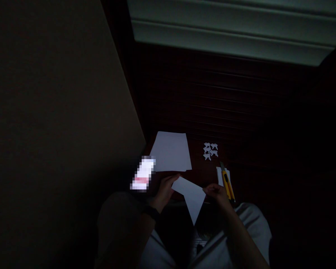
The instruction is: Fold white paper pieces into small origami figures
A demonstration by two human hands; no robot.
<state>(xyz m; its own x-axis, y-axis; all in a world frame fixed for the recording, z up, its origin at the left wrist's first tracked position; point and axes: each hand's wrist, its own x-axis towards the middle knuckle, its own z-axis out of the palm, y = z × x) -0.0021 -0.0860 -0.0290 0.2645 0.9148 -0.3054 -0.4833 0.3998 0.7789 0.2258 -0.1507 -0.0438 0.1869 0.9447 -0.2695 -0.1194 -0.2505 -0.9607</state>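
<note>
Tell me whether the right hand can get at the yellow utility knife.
Probably yes: the utility knife lies just beside the right hand with nothing between, though that hand now pinches the folded paper.

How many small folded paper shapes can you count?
5 folded shapes, clustered right of the paper sheet: two on top, two mid, one below; dim light may hide more.

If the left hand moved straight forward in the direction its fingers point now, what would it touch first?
Probably the stack of white sheets, just beyond the left hand, which pinches the folded paper. Depth is hard to judge in this dark picture.
</note>
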